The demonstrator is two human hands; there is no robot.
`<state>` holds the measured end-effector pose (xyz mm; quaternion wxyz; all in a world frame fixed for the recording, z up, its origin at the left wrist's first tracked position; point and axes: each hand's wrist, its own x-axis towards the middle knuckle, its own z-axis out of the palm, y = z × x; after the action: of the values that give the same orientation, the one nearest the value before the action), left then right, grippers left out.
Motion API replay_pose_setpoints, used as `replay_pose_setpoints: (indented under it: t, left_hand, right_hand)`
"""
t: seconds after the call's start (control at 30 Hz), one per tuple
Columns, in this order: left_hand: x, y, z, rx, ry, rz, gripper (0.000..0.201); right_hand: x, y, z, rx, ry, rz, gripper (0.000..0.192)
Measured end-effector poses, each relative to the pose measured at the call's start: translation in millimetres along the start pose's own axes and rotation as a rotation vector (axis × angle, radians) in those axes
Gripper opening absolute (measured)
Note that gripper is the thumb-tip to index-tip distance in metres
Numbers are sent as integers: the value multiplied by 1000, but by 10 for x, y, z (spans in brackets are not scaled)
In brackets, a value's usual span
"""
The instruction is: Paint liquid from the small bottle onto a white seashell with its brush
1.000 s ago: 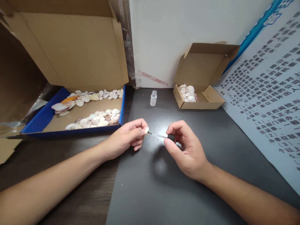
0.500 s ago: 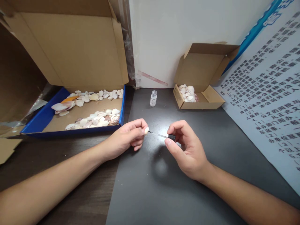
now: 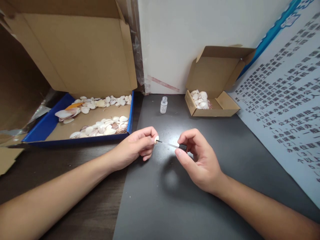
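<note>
Barely shifted: left hand (image 3: pixel 136 146) pinches shell (image 3: pixel 156 138); right hand (image 3: pixel 197 160) grips brush (image 3: pixel 172 145), tip touching shell

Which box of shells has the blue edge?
The big box on the left, beside the left hand. The little box on the right by the wall is plain brown cardboard.
</note>
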<state>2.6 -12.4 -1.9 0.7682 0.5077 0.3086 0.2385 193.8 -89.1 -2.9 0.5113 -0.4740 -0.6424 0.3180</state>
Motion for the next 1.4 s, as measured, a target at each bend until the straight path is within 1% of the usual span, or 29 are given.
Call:
replay_pose_setpoints:
  t: [0.17,0.3,0.47,0.63,0.8,0.9,1.0,1.1,1.2,1.3,1.4]
  left_hand:
    - [5,-2,-1,0,-6,-1,18]
    - [6,-9,-12,-1,-13,3,13]
    - [0,-1,-8,-6,-20,0,15]
    - [-6,7,5,-6,-14,0,10]
    - [-1,6,6,-6,-13,-4,12]
    - [-4,13,13,-2,-3,-4,11]
    - [-8,20,18,6,6,-7,10]
    - [-5,18,14,5,-3,-15,13]
    - [-3,14,9,-3,-5,-17,15]
    - [-7,14,6,-12,-8,-14,16]
    - [-11,16,3,-21,-9,-12,15]
  right_hand:
    - [6,8,6,-9,32,19,16]
    - [3,5,1,18,-22,-11,14]
    - [5,2,-3,-22,19,3,15]
    - [-4,1,-6,16,-30,-14,14]
    - [-12,-16,-10,-17,20,-9,15]
    - [-16,-15,-12,19,-14,-30,13]
    - [-12,-15,-3,-8,-32,-9,13]
    - [-2,-19,7,-53,-4,22,13]
    - [7,-16,7,-71,24,23,13]
    - [9,-5,1,-52,32,6,13]
    - [0,3,-2,0,10,-22,13]
